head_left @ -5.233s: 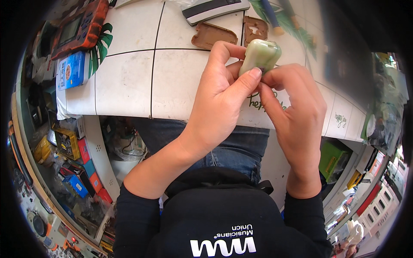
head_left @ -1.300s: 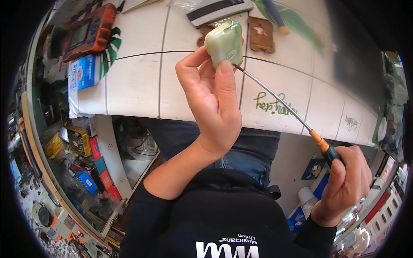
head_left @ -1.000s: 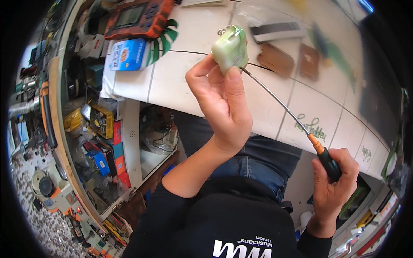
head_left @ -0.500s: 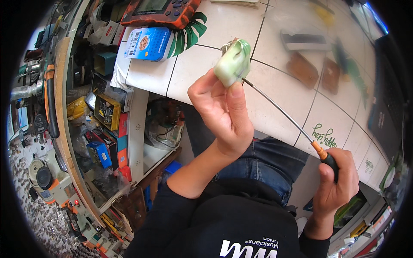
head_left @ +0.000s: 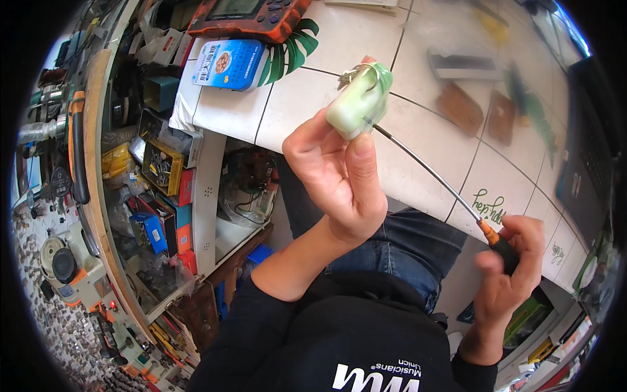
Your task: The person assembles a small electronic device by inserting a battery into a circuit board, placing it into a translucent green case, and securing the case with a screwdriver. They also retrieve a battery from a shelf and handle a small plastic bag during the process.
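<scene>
My left hand [head_left: 339, 173] pinches a small pale green and white plastic casing [head_left: 358, 108] between thumb and fingers, raised above the white tiled table. Bits of metal or wire show at its far end, too small to make out. In my right hand [head_left: 506, 274] is a long screwdriver [head_left: 431, 171] with a black and orange handle, gripped by the fingers. Its thin steel shaft slants up to the left, and the tip meets the lower right side of the casing.
Beyond my left hand lie a blue and white tin [head_left: 228, 64], a green leaf-shaped mat [head_left: 292, 52] and an orange-black device with a screen [head_left: 248, 16]. Two brown pieces [head_left: 460, 106] rest to the right, near a dark laptop [head_left: 591, 144]. Cluttered shelves [head_left: 160, 166] stand at left.
The casing has shifted slightly right and tilted in my left hand. The fingers of my right hand have moved around the screwdriver handle, whose tip stays at the casing.
</scene>
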`<action>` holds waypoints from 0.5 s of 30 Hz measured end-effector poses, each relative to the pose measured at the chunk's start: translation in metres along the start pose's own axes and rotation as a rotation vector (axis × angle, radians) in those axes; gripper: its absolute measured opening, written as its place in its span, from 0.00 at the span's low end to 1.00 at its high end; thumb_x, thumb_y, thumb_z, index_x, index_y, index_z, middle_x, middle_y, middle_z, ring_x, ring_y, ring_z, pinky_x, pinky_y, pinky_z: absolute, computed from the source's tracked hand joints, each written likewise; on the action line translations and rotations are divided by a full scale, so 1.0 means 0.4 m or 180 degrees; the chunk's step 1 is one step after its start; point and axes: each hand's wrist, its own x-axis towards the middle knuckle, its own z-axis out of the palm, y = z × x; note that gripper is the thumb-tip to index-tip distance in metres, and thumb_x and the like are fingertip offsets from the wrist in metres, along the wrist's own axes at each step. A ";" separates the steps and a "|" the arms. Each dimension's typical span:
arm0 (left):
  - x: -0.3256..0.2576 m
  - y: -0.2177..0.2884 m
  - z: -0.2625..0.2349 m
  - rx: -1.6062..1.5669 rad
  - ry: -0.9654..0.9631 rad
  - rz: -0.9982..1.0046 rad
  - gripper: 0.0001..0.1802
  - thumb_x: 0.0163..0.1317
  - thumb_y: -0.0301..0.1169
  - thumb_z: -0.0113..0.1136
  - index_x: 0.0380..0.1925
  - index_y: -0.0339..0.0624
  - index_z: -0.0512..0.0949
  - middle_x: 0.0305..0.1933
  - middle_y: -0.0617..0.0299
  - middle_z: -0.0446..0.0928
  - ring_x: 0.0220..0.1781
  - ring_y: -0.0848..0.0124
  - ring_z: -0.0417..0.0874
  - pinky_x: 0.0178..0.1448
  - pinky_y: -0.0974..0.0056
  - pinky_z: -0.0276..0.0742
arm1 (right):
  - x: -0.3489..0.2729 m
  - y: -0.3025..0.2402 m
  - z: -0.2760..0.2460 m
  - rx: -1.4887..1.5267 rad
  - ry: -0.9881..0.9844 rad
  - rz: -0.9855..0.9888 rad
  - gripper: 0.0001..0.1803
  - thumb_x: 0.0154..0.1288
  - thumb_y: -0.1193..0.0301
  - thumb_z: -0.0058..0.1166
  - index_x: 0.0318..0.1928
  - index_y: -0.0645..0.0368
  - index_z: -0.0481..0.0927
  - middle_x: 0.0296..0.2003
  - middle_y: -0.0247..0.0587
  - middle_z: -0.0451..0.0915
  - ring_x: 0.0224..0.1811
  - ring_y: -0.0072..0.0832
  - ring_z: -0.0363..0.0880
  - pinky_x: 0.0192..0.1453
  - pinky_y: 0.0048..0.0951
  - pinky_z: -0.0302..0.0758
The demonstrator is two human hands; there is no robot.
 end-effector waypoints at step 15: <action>0.016 -0.006 -0.012 -0.0139 -0.0360 0.0273 0.18 0.69 0.29 0.40 0.56 0.45 0.50 0.62 0.26 0.58 0.62 0.42 0.68 0.59 0.50 0.72 | -0.020 0.012 -0.015 -0.0475 0.0098 -0.0326 0.22 0.58 0.59 0.60 0.41 0.64 0.71 0.32 0.43 0.72 0.33 0.32 0.71 0.36 0.27 0.68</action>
